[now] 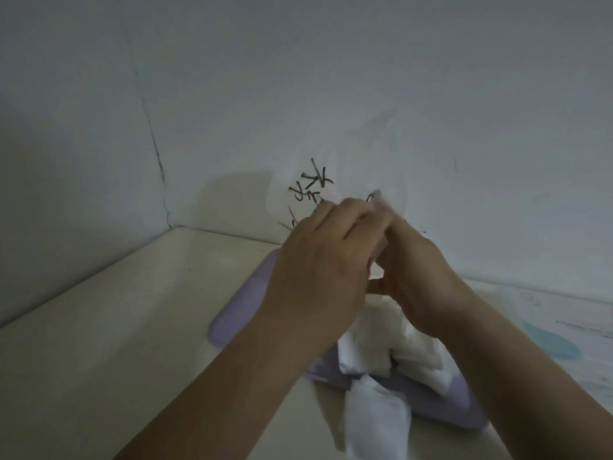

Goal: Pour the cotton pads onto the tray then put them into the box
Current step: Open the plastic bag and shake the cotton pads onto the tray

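On the left we see a pale table (109, 327) that runs up to a gray wall (232, 78), and a thin dark crack (156, 154) goes down the wall to the corner. Next we come to a soft purple tray (238, 310) lying flat on the table. Our left hand (318, 260) is up above the tray, with its fingers curled and pressed together around the bottom of a clear plastic bag (331, 174). The bag stands up in front of the wall and has dark marks printed on it. It is blurry, so we cannot tell what is inside it. Our right hand (418, 270) is touching the left hand, and its fingers also close on the bag, right beside the left fingers. Under our hands lies a heap of white cotton pads (381, 340) on the tray. One white pad (374, 416) sits at the near edge of the tray and hangs over onto the table. Far to the right we see a white sheet with pale blue shapes (557, 340) lying on the table. We cannot see a box.
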Demonstrator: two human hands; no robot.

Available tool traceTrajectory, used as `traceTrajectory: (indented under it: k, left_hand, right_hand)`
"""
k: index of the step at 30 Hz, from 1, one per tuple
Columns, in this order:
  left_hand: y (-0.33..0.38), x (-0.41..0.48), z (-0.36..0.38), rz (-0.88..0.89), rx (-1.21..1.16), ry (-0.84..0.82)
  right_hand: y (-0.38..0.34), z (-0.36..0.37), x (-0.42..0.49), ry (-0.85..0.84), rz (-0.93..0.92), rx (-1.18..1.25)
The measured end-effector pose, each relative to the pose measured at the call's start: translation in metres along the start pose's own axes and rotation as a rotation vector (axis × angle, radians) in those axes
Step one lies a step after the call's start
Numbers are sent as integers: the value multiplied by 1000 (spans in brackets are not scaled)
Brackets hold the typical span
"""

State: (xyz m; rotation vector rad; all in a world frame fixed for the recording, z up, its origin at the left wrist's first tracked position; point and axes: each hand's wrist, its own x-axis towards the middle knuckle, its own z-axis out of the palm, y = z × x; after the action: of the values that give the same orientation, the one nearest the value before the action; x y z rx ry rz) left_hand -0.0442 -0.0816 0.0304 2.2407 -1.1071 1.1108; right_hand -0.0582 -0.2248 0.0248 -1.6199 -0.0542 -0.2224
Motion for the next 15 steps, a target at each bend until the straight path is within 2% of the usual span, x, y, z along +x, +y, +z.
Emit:
traceTrajectory:
  k: [3,7,10,12,14,15]
  left_hand:
    - [-7,-2,-7,-231,92,-43]
    - [-19,-3,-10,-512,110,-223]
    - [-15,-5,-5,-359,176,-287]
    - [-15,-6,7,-246,153,-313]
    - [-24,-11,28,-305,151,-343]
    - [-31,-16,40,-392,89,-398]
  right_hand:
    - [-11,0,-6,32,-91,-72]
    - [-18,6,-13,47,-245,-325]
    - [-11,13,-10,-22,-294,-569]
    - [-5,18,-9,-39,-220,-555]
    - [-2,22,-11,-65,-130,-513]
    - [-2,24,-14,-98,-119,-532]
